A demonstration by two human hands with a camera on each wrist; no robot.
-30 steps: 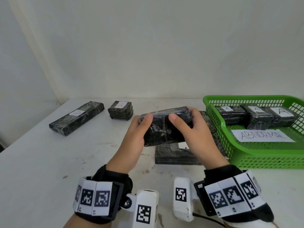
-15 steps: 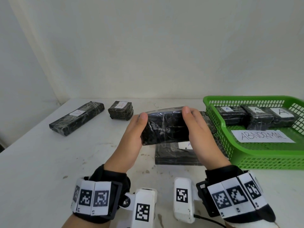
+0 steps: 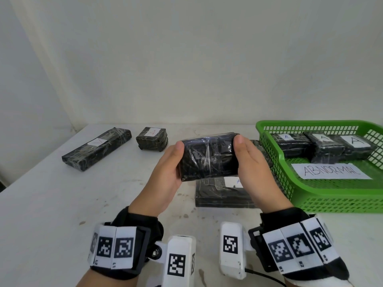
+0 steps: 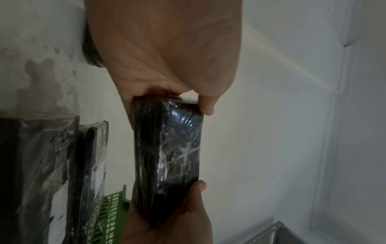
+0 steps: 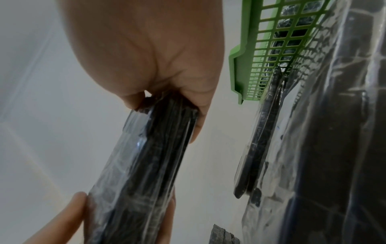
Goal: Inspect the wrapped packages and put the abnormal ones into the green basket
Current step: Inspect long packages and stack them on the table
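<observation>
You grip the black film-wrapped rectangular package [image 3: 208, 157] endwise between your left hand [image 3: 165, 179] and right hand [image 3: 256, 172], long axis crosswise, the green plastic mesh basket [image 3: 331, 195] nearer your right.

Black wrist cuffs [image 3: 136, 228] bearing square-coded white tags, white camera blocks [image 3: 232, 249], apparently a black cable

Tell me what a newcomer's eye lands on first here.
First, the black wrapped package held up mid-frame, the left hand and right hand gripping its ends. Next, the green basket at right, holding three packages marked A and an ABNORMAL sign. A long package lies far left on the table.
</observation>
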